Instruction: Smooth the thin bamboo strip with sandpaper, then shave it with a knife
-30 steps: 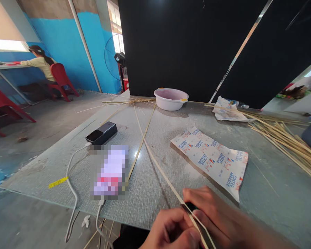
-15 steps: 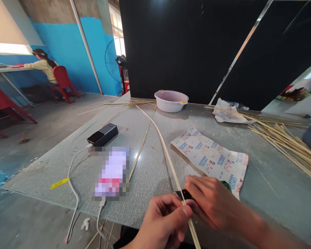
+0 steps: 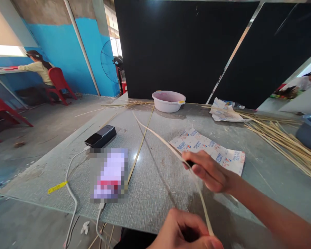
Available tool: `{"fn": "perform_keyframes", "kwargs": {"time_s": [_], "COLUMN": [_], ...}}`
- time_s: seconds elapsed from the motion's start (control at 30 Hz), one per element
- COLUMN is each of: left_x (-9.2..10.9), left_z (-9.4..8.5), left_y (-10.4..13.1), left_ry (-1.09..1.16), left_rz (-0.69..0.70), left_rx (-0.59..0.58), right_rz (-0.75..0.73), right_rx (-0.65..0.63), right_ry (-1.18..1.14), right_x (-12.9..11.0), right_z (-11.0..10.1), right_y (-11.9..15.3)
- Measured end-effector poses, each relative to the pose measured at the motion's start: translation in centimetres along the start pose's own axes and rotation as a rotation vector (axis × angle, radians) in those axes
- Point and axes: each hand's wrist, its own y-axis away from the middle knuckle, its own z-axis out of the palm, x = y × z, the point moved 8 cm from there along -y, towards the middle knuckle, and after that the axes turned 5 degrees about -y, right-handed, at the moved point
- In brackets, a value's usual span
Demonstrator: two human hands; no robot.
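A long thin bamboo strip (image 3: 155, 135) arcs over the grey table (image 3: 158, 180) from the far middle toward me. My left hand (image 3: 186, 233) pinches its near end at the bottom edge of the view. My right hand (image 3: 209, 171) is further out along the strip, closed around it with a small dark object, partly hidden under the fingers, pressed against it. A printed abrasive-paper sheet (image 3: 223, 155) lies just behind my right hand.
A phone (image 3: 110, 174) and a black power bank (image 3: 100, 136) with white cables lie on the left. A second bamboo strip (image 3: 141, 143) lies flat. A white basin (image 3: 168, 101) stands at the back, a bamboo pile (image 3: 282, 138) at right. A person (image 3: 38, 67) sits far left.
My right hand has slid away from me along the strip, which now bows upward off the table. My left hand has drawn back toward me, still pinching the strip's near end.
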Motion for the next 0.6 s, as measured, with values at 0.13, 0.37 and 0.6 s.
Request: {"fn": "perform_keyframes", "kwargs": {"time_s": [0.13,0.37,0.6], "left_x": [-1.8,4.8,13.3], "left_z": [-0.6,-3.8,-10.5], "left_y": [-0.5,1.0,4.1], "left_ry": [-0.013,-0.096,-0.292], "left_rz": [-0.055,-0.007,-0.033], "left_rx": [0.09,0.178,0.09], "right_rz": [0.021,0.028,0.083], "right_rx": [0.135,0.251,0.384], "right_ry": [-0.019,0.037,0.439], "right_x": [1.2,1.0,-0.1], "right_z": [-3.5,-7.3,-9.7], "right_y": [-1.3,-2.4,-1.8]}}
